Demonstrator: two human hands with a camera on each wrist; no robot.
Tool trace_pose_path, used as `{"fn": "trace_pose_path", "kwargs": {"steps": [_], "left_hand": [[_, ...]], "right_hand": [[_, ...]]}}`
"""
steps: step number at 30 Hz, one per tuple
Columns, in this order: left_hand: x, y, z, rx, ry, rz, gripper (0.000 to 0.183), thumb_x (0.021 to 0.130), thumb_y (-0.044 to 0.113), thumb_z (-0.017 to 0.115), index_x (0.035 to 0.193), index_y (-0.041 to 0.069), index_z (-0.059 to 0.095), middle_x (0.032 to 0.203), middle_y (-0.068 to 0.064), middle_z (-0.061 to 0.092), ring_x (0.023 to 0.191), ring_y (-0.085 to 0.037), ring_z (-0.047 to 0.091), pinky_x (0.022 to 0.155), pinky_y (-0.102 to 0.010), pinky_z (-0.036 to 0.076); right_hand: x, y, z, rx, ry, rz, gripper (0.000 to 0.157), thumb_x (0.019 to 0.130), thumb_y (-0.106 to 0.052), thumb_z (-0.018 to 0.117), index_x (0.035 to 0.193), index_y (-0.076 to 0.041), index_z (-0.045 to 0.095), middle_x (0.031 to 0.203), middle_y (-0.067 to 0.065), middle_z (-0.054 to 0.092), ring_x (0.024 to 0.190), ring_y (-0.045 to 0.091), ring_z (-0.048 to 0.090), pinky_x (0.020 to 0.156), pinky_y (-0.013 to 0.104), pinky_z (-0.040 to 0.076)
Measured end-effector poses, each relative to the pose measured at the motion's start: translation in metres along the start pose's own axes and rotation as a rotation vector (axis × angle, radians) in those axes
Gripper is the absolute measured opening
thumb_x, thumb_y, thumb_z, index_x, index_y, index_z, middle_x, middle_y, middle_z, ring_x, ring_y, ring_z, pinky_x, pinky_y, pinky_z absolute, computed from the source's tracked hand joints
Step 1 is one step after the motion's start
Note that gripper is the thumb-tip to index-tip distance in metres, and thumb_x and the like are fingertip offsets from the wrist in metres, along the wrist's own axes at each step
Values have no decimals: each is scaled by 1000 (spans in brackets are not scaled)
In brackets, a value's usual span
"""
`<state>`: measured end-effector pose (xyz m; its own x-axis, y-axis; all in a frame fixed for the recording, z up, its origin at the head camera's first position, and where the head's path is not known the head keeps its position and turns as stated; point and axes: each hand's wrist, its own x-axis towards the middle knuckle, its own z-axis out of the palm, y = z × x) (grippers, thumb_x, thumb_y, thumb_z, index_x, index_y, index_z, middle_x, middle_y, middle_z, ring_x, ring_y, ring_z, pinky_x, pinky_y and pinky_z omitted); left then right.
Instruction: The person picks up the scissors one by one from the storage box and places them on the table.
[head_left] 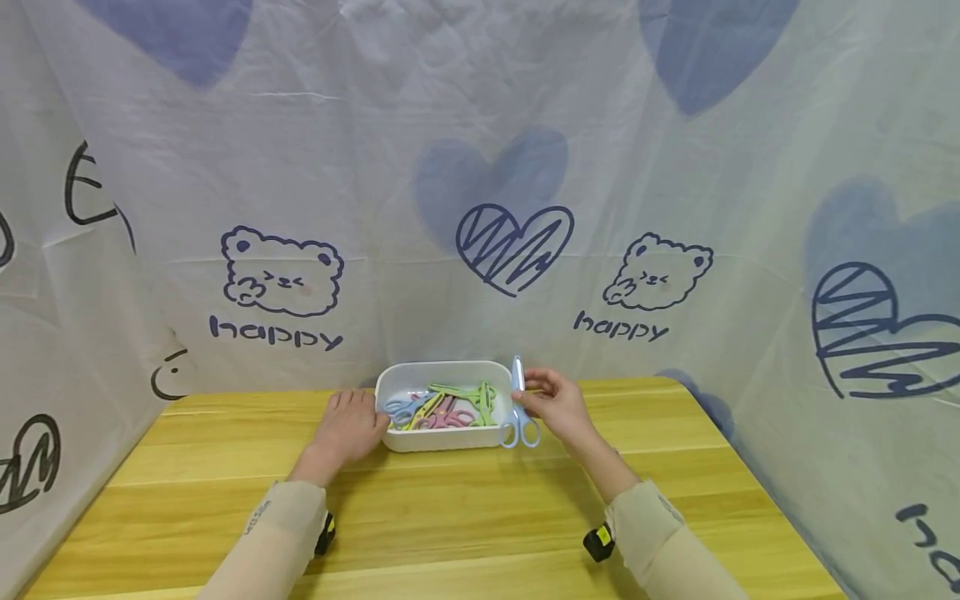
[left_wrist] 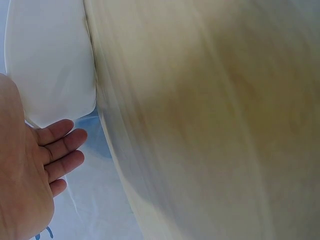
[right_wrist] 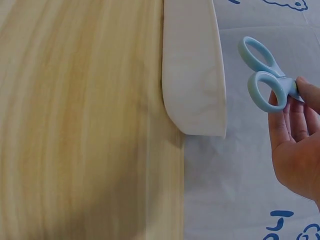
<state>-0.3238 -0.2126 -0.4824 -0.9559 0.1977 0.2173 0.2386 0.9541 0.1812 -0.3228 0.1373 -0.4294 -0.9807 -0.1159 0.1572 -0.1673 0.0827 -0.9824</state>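
A white plastic box (head_left: 442, 440) stands near the table's far edge. Inside lie several craft scissors: blue scissors (head_left: 402, 412), yellow scissors (head_left: 427, 411), pink scissors (head_left: 453, 419) and green scissors (head_left: 483, 398). My right hand (head_left: 558, 407) pinches light blue scissors (head_left: 517, 379) between thumb and fingers, blades up and ring handles down, at the box's right end. The right wrist view shows their two ring handles (right_wrist: 265, 92) clearly. Against the box's left end rests my left hand (head_left: 347, 429); its fingers look loose and bare in the left wrist view.
The wooden table (head_left: 457, 517) extends in front of the box and to both sides. Behind it hangs a pale curtain (head_left: 405, 208) with hearts, bears and lettering. Black-and-yellow devices (head_left: 598, 543) sit at both wrists.
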Motion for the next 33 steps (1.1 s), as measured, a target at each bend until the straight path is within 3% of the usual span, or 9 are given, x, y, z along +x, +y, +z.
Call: {"fn": "trace_pose_path", "kwargs": {"steps": [6, 33], "left_hand": [[-1, 1, 1, -5, 1, -4, 45, 101, 26, 45, 120, -14, 56, 114, -24, 58, 116, -43, 48, 112, -60, 32], [-1, 0, 0, -1, -4, -2, 47, 102, 26, 44, 123, -14, 55, 117, -25, 58, 119, -44, 49, 114, -61, 31]], "right_hand": [[-5, 4, -5, -11, -2, 16, 41, 90, 4, 74, 129, 8, 61, 113, 22, 71, 84, 14, 72, 80, 32, 62], [-28, 32, -35, -76, -1, 83, 42, 90, 2, 75, 129, 8, 60, 104, 12, 72, 82, 12, 68, 71, 27, 60]]}}
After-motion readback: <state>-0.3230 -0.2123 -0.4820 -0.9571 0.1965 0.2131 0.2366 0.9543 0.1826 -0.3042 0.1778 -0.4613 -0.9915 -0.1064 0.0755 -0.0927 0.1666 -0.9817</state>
